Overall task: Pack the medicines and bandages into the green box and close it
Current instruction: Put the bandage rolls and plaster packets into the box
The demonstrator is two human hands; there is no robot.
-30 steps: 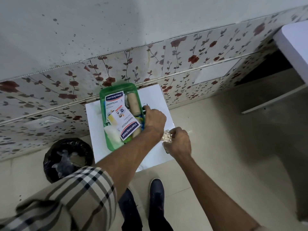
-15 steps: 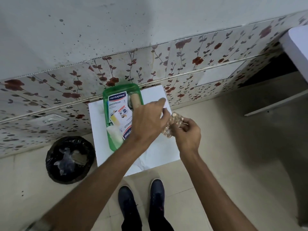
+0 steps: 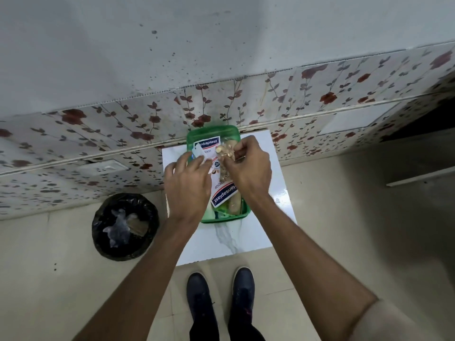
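Observation:
The green box (image 3: 231, 219) stands open on a small white table (image 3: 258, 232) against the wall. Inside lie two white Hansaplast packs (image 3: 222, 196) and a beige bandage roll (image 3: 235, 205). My right hand (image 3: 248, 168) is over the box and pinches a blister strip of golden pills (image 3: 225, 156), holding it above the contents. My left hand (image 3: 188, 185) hovers over the box's left half with fingers spread, fingertips touching a pack's white edge; whether it grips it is unclear. The box's left side is hidden under that hand.
A black-lined waste bin (image 3: 124, 226) sits on the floor left of the table. A floral-tiled wall (image 3: 320, 94) runs right behind it. My dark shoes (image 3: 221, 299) are at the table's front edge. Another white surface's edge (image 3: 418, 177) shows at right.
Both hands moved over the green box. My right hand carried the pill strip from the table's right side to above the contents; my left hand shifted left across the box.

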